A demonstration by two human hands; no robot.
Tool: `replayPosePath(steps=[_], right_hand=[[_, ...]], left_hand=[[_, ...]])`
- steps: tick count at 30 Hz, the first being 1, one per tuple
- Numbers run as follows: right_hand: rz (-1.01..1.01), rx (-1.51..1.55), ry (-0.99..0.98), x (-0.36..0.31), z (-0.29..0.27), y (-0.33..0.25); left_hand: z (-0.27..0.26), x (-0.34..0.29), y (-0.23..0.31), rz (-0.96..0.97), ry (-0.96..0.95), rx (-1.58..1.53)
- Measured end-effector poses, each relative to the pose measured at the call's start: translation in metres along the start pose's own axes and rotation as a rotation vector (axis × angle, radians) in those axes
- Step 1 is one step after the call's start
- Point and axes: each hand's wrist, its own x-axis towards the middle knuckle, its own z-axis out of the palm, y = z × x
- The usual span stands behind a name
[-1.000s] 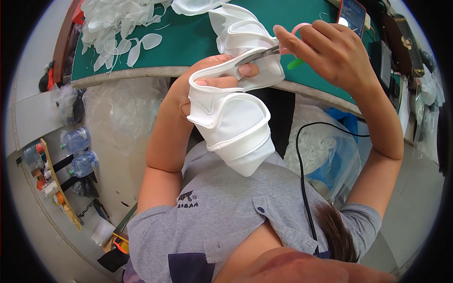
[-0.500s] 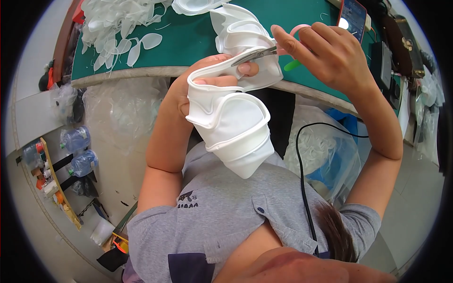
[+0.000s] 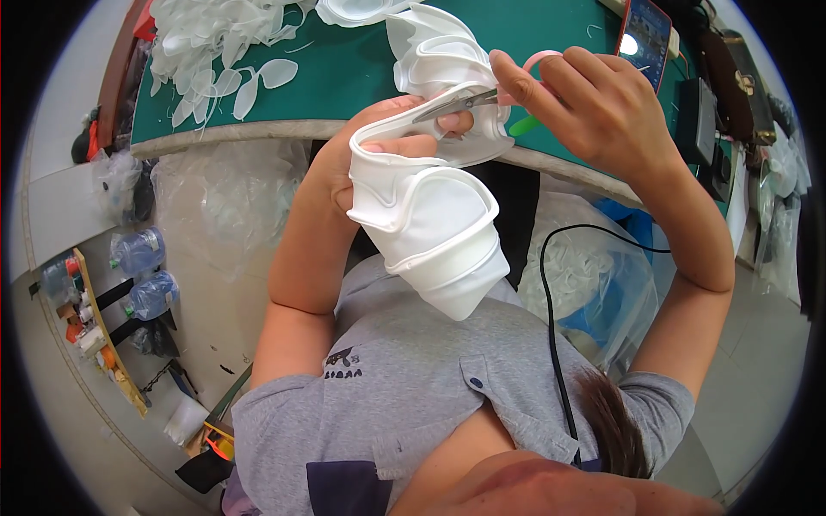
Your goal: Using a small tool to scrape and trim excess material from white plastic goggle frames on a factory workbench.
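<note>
Left hand: your left hand (image 3: pixel 370 168) is closed around a stack of white moulded pieces (image 3: pixel 430 228), thumb laid across the top piece, fingers wrapped behind.
Right hand: your right hand (image 3: pixel 594 107) is closed on the scissors (image 3: pixel 469 101), fingers through the pink handle loop.
Scissors: the blades lie at the upper rim of the top white piece, touching it; whether the blades are parted or shut cannot be told from this angle.
Stack position: held in the air in front of your chest, just below the near edge of the green worktop (image 3: pixel 344 77), not resting on it.
Worktop, left end: a loose heap of white trimmings (image 3: pixel 211 43), with oval offcuts scattered beside it.
Worktop, centre: more white moulded pieces (image 3: pixel 434 43) stand behind the scissors.
Worktop, right end: a phone (image 3: pixel 644 36) with its screen lit, and a dark box just beside it.
Clear bags: one bag (image 3: pixel 219 202) hangs under the worktop edge at your left and appears to hold pale scraps; a second bag (image 3: pixel 594 284) sits at your right with something blue inside.
Floor shelf: two water bottles (image 3: pixel 142 275) lie beside a low shelf of small containers.
Cable: a black cable (image 3: pixel 551 318) runs over your right shoulder.
</note>
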Motion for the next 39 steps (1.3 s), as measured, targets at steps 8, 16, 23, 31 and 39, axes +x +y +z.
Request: replayPosePath(steps=[8, 16, 23, 31, 39], right_hand=[[0.021, 0.029, -0.013, 0.000, -0.001, -0.003], [0.035, 0.054, -0.028, 0.001, -0.002, -0.006], [0.038, 0.069, -0.020, 0.002, 0.000, -0.008], [0.136, 0.227, 0.082, -0.009, 0.002, 0.006], [0.580, 0.498, -0.125, -0.041, -0.011, 0.014]], left_hand=[[0.002, -0.001, -0.005, 0.162, 0.099, 0.241], [0.003, 0.003, -0.002, 0.073, 0.049, 0.109], [0.000, 0.005, -0.001, 0.042, 0.006, 0.135], [0.003, 0.005, -0.001, 0.057, 0.030, 0.041], [-0.007, 0.008, 0.006, -0.070, -0.015, -0.091]])
